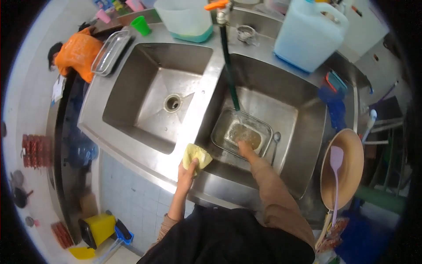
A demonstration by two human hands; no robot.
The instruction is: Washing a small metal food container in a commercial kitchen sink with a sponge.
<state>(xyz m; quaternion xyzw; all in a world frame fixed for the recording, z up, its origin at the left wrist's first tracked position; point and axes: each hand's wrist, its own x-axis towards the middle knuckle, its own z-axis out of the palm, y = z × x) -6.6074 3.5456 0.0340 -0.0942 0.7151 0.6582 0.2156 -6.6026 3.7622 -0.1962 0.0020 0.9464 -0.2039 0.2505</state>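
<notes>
My left hand (188, 171) grips a yellow cloth (196, 156) above the front rim of the double sink, by the divider. My right hand (245, 148) reaches into a clear rectangular dish (216, 132) in the right basin (286, 118). Its fingers are in cloudy water, so their hold is hidden. A pale rectangular outline shows within the dish; I cannot tell whether it is a second container. Water runs into the dish from a dark green hose (230, 72) hanging off a tap with an orange handle (216, 4). Right of the dish lies a metal spoon (276, 140).
The left basin (155, 89) has an open drain. Along the back stand a translucent tub (184, 19), a green cup (141, 25) and a large jug (310, 36). A pan (349, 171) with a lilac spatula (336, 158) rests at right. A person in orange (79, 49) is at far left.
</notes>
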